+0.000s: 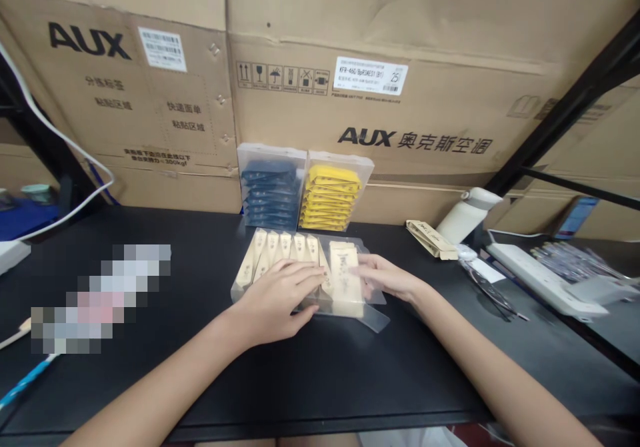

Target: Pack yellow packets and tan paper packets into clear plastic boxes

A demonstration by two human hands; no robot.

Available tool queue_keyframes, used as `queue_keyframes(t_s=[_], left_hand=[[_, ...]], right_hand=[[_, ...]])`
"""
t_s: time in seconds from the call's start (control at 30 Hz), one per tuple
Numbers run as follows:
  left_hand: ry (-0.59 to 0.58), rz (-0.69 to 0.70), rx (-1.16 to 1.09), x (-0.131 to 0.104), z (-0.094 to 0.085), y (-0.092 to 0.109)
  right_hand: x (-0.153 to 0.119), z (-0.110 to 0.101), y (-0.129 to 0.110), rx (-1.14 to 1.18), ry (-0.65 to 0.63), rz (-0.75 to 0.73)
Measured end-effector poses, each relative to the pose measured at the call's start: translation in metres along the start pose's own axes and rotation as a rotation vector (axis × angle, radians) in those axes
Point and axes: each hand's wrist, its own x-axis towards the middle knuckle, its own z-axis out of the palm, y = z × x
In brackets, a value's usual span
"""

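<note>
A clear plastic box (242, 293) lies on the black table in front of me, holding a row of slim cream packets (273, 244) with dark writing. My left hand (283, 294) rests across the packets and the box's near side, fingers stretched out. At the row's right end, a cream packet (345, 280) shows its broad face. My right hand (383, 277) grips that packet's right edge, with thumb and fingers partly behind clear plastic. A clear flap (376, 319) sticks out at the box's lower right.
Behind stand two clear boxes, one of blue packets (270, 194), one of yellow packets (331, 197), against large cardboard (300, 114). To the right are a loose cream packet (431, 239), a white bottle (467, 214), a cable and a power strip (545, 280). A blurred-out object (105, 300) lies left.
</note>
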Motion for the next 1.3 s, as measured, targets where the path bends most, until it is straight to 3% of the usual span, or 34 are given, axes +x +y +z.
queue_keyframes(t_s=[0.23,0.43,0.63,0.83,1.1,1.3], left_hand=[[-0.005,-0.002,0.030,-0.001,0.001,-0.001],[-0.003,0.001,0.018,0.000,0.000,0.000],[-0.006,-0.001,0.035,-0.001,-0.001,0.000],[0.005,0.009,0.040,0.000,0.001,0.000],[0.010,0.007,0.036,0.000,0.001,-0.001],[0.007,0.007,0.034,0.000,0.002,-0.001]], right_hand=[[0.004,-0.004,0.008,-0.132,0.160,-0.060],[0.003,0.004,0.003,-0.252,0.225,-0.070],[0.004,0.007,0.002,-0.192,0.148,-0.069],[0.003,0.004,0.003,-0.221,0.225,-0.099],[0.001,0.008,-0.001,-0.031,0.192,-0.070],[0.003,0.008,0.000,-0.065,0.224,-0.052]])
